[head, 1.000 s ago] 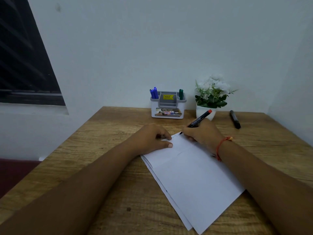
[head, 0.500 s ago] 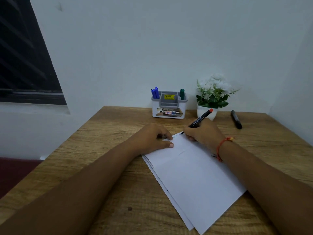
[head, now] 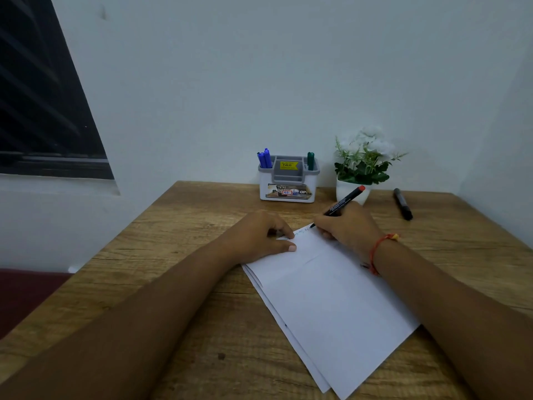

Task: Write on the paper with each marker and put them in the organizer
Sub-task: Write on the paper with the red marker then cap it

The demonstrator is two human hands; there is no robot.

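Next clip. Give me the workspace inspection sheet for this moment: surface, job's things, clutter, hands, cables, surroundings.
Surface: wooden table, grain bare around the sheets.
Job's things: paper lies angled, with faint writing at its far corner. The red-ended marker has its tip at that corner. The black marker lies loose on the table, right of the plant. The organizer at the back holds two blue markers and a green marker.
Clutter: potted plant beside the organizer.
Hands: left hand presses the paper down; right hand grips the red-ended marker.
Cables: nothing seen.
Surroundings: pale wall; dark window at left.
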